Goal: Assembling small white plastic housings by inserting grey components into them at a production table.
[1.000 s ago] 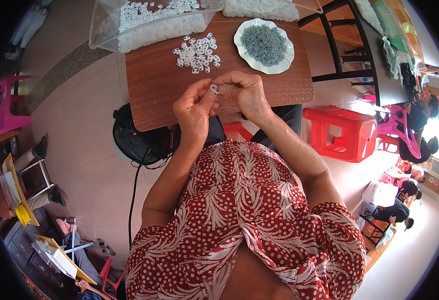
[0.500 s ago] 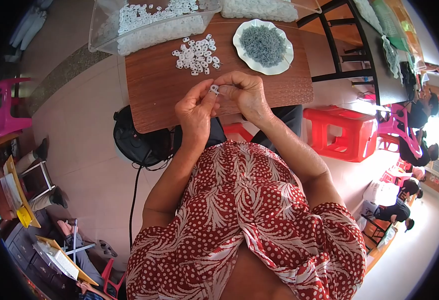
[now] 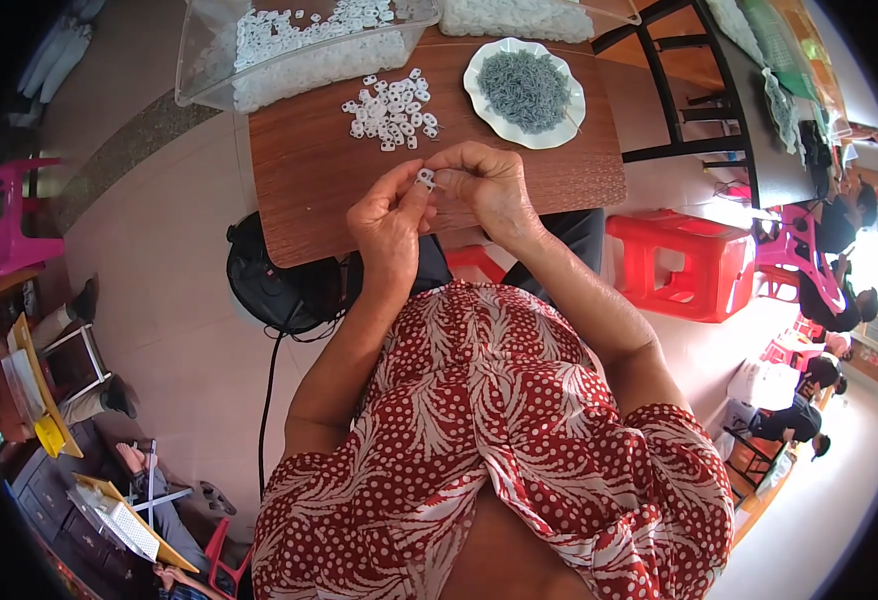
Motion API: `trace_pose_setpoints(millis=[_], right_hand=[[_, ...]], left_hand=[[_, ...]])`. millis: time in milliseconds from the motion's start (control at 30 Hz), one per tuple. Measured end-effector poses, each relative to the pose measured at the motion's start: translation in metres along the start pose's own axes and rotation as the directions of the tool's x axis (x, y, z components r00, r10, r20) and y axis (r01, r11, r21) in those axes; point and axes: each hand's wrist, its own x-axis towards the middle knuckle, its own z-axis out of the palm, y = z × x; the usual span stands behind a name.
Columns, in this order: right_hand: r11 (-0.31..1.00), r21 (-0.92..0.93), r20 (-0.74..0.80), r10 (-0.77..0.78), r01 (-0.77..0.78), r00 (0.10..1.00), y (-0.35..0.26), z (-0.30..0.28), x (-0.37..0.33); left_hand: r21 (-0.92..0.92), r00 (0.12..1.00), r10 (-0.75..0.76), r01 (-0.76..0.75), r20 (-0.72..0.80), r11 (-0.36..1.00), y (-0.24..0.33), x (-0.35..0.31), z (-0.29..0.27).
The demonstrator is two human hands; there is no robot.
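Observation:
Over the table's near part, my left hand [image 3: 389, 222] pinches a small white plastic piece [image 3: 425, 178] with holes in it between thumb and fingertips. My right hand [image 3: 492, 190] meets it from the right, thumb and forefinger pressed together at the piece's edge; whatever they hold there is too small to make out. Beyond my hands lies a loose pile of like white pieces [image 3: 391, 110]. To the right of the pile, a white scalloped plate [image 3: 484, 122] bears a heap of small grey parts [image 3: 525, 90].
A clear plastic bin [image 3: 304, 62] of white pieces stands at the brown table's [image 3: 299, 200] far left, another container [image 3: 519, 20] beside it. Red stools [image 3: 684, 268] stand right, a black bag [image 3: 274, 275] lies below the table's left edge. Other people sit at both sides.
My hands stay almost in place, still together at the white piece, with only slight finger movement. The whole view has shifted very slightly.

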Motion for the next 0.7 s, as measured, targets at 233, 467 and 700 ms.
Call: trace_pose_setpoints(millis=[233, 467, 700], right_hand=[[0.998, -0.054, 0.021, -0.042, 0.043, 0.999, 0.002, 0.002, 0.000], [1.000, -0.001, 0.087, 0.006, -0.006, 0.996, 0.003, 0.005, -0.008], [0.894, -0.344, 0.024, -0.298, 0.288, 0.954, 0.003, 0.008, -0.009]], left_hand=[[-0.007, 1.000, 0.014, -0.014, -0.015, 1.000, -0.001, 0.000, -0.002], [-0.006, 0.999, 0.024, -0.025, -0.035, 1.000, 0.001, 0.003, -0.001], [-0.149, 0.996, -0.048, 0.036, -0.072, 0.988, 0.007, 0.004, 0.003]])
